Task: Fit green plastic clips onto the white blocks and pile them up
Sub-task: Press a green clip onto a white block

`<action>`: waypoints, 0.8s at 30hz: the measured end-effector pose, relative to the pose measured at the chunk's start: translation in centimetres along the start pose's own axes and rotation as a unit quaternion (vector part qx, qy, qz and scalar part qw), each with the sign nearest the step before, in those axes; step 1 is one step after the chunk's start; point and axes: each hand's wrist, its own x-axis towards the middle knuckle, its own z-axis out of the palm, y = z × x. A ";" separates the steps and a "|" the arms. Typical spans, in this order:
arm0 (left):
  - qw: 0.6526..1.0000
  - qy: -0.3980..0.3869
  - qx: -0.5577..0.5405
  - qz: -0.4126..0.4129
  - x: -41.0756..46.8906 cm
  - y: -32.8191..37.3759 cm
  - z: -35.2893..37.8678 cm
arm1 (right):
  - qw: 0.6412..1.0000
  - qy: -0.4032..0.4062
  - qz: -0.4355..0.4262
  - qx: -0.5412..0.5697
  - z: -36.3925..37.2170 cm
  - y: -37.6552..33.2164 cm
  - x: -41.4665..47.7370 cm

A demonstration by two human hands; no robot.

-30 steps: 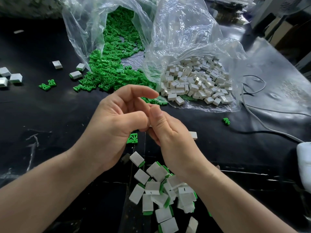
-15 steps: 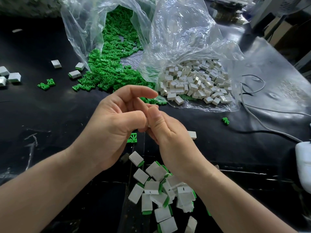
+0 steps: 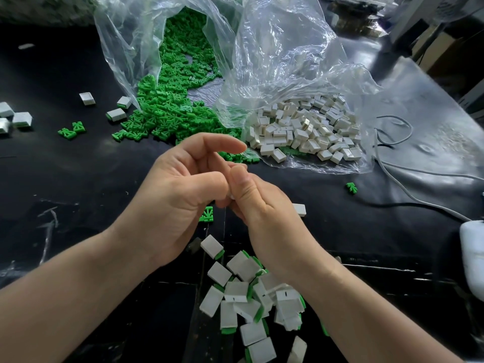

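My left hand [image 3: 178,197] and my right hand [image 3: 264,208] meet at the centre, above the black table. Their thumbs and fingers pinch a small white block [image 3: 232,197] between them; only a sliver of it shows, and any clip on it is hidden. My left index finger arches over the top. Just below my wrists lies a heap of white blocks with green clips fitted [image 3: 248,292]. Loose green clips [image 3: 170,111] spill from a clear bag behind, and bare white blocks [image 3: 301,129] lie in a second bag to the right.
A single green clip [image 3: 207,214] and one white block [image 3: 300,208] lie under my hands. Another clip [image 3: 351,188] sits right of them near grey cables [image 3: 419,200]. Stray blocks [image 3: 22,119] and two clips [image 3: 72,130] lie at the left. A white object [image 3: 474,252] is at the right edge.
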 end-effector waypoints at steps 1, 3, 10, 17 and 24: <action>1.000 -0.001 -0.003 -0.001 0.0 0.0 0.0 | 1.000 0.001 0.001 0.004 0.0 0.0 0.0; 1.000 -0.004 -0.009 -0.003 0.0 0.0 0.0 | 1.000 0.002 0.000 0.009 0.0 0.1 0.0; 0.999 -0.016 -0.030 -0.005 -0.1 0.0 0.2 | 1.000 -0.013 -0.002 0.024 -0.3 0.2 0.0; 0.999 -0.001 -0.028 -0.034 0.1 0.1 -0.2 | 0.997 -0.035 0.042 0.057 -1.8 -0.1 0.2; 0.997 0.030 0.034 -0.068 0.1 0.0 -0.2 | 0.988 0.099 0.081 -0.086 -3.7 1.2 1.7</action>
